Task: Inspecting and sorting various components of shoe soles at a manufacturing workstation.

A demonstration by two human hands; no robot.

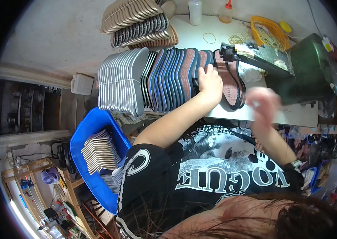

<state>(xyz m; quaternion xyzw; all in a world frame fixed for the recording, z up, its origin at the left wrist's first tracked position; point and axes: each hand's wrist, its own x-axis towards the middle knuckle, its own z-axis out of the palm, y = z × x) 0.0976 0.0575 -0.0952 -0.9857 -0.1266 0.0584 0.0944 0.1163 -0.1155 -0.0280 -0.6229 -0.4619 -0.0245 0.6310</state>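
Note:
A long row of insoles stands on edge across the white table, with dark-edged brown insoles (188, 65) at its right end. My left hand (211, 83) is at that end, its fingers curled against the insoles; what they hold is hidden. Just right of it, brown insoles (231, 85) with dark rims lie nearly flat on the table. My right hand (264, 102) is apart from them, over the front of the table, and smeared by motion, so its fingers are unclear. Silver-grey insoles (122, 81) make up the left part of the row.
Tied bundles of insoles (132, 18) are piled behind the row. A green machine (310, 65) reaches its arm over the table at right. Rubber bands fill a yellow basket (270, 28). Two bottles stand at the back. Beside me at left, a blue bin (81, 153) holds more insoles.

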